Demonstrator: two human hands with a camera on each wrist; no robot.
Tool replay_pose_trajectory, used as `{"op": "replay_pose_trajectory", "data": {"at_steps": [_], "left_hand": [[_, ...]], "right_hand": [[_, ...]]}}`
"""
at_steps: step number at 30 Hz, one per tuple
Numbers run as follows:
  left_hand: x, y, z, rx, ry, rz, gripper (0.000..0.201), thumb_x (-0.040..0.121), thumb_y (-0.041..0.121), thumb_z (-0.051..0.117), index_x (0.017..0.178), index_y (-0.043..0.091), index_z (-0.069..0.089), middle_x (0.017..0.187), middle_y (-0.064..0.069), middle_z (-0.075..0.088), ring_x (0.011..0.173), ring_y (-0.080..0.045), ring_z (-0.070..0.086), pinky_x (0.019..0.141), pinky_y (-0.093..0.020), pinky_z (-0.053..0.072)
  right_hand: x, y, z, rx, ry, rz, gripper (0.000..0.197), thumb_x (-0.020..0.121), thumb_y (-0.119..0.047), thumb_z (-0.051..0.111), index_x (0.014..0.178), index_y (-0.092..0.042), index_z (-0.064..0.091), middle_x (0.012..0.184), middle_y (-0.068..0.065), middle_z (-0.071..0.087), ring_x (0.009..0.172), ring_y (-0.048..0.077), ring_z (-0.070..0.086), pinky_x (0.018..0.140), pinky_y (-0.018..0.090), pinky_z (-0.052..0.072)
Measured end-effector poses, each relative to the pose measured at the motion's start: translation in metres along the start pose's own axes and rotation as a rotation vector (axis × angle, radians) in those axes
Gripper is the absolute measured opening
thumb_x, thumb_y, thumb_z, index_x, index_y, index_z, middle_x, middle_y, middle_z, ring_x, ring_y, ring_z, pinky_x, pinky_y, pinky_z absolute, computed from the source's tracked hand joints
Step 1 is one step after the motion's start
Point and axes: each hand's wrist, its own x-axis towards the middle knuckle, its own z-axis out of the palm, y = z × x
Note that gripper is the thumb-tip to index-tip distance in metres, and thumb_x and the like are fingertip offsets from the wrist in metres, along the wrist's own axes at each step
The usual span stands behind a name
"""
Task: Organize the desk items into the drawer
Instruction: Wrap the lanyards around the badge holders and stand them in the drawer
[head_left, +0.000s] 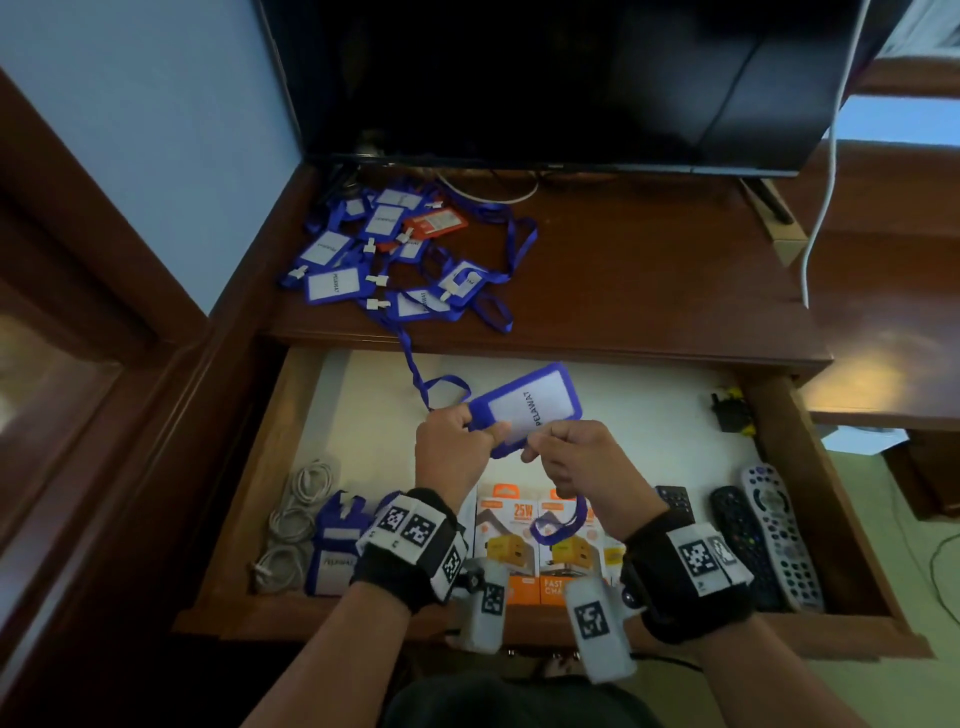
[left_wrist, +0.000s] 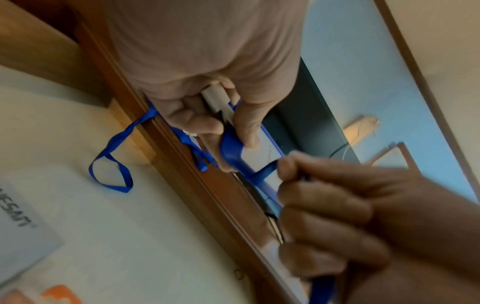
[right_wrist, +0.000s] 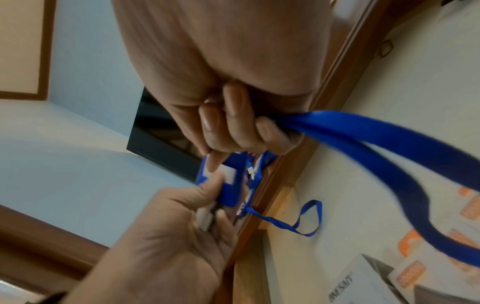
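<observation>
A blue badge holder (head_left: 524, 405) with a white "PELAWAT" card is held above the open drawer (head_left: 244, 499). My left hand (head_left: 467, 426) grips its clip end, with thumb and fingers curled round the white clip (left_wrist: 215, 98). My right hand (head_left: 556, 447) is closed round the badge's blue lanyard (right_wrist: 363, 144), and a loop of it hangs below the fist (head_left: 561, 525). Another stretch of lanyard (head_left: 410, 358) trails up over the desk edge to a pile of several blue badge holders and one orange one (head_left: 389, 249) on the desktop.
In the drawer's front row lie white cables (head_left: 298, 519), blue badge holders (head_left: 335, 545), orange charger boxes (head_left: 519, 519) and remotes (head_left: 774, 530). A black adapter (head_left: 730, 410) sits at the back right. A dark screen (head_left: 571, 78) stands behind the desk.
</observation>
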Motion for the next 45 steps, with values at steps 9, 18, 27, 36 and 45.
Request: {"op": "replay_pose_trajectory", "data": {"at_steps": [9,18,27,36,45], "left_hand": [[0.007,0.003,-0.022,0.32,-0.425,0.109,0.009,0.079,0.017,0.073,0.086,0.013,0.07,0.086,-0.002,0.071,0.084,-0.017,0.066,0.084,-0.039,0.054],[0.003,0.018,-0.049,-0.051,-0.67,0.144,0.025,0.077,-0.011,0.067,0.077,0.014,0.069,0.079,0.004,0.072,0.08,-0.006,0.068,0.074,-0.018,0.054],[0.005,0.02,-0.032,-0.335,-0.355,0.095,0.023,0.082,-0.009,0.062,0.098,0.006,0.069,0.089,-0.01,0.072,0.083,-0.021,0.066,0.073,-0.03,0.052],[0.015,0.013,-0.024,-0.431,-0.001,-0.082,0.013,0.086,0.001,0.062,0.084,0.013,0.066,0.079,-0.003,0.065,0.065,-0.01,0.052,0.062,-0.023,0.039],[0.017,-0.004,-0.014,0.274,0.078,0.195,0.015,0.084,0.023,0.067,0.096,0.013,0.068,0.086,-0.002,0.067,0.082,-0.017,0.059,0.077,-0.029,0.045]], "right_hand": [[0.011,-0.027,-0.015,-0.122,-0.008,-0.073,0.022,0.095,-0.013,0.055,0.077,-0.006,0.065,0.046,-0.007,0.041,0.044,0.006,0.033,0.044,0.017,0.03],[0.013,-0.023,-0.035,-0.142,-0.072,-0.091,0.018,0.09,-0.015,0.061,0.073,-0.008,0.065,0.067,0.017,0.052,0.057,0.025,0.047,0.051,0.027,0.036],[0.024,0.005,-0.001,0.367,0.005,0.103,0.029,0.095,-0.001,0.037,0.07,-0.015,0.041,0.054,0.002,0.034,0.041,0.007,0.029,0.045,0.02,0.022],[0.023,0.016,0.014,0.414,-0.144,0.148,0.039,0.096,-0.029,0.049,0.061,-0.013,0.047,0.052,-0.001,0.019,0.044,0.011,0.013,0.047,0.023,0.011],[0.012,0.0,0.016,0.061,-0.223,0.127,0.025,0.096,-0.019,0.051,0.073,-0.013,0.058,0.055,-0.001,0.032,0.048,0.013,0.022,0.047,0.026,0.017]]}}
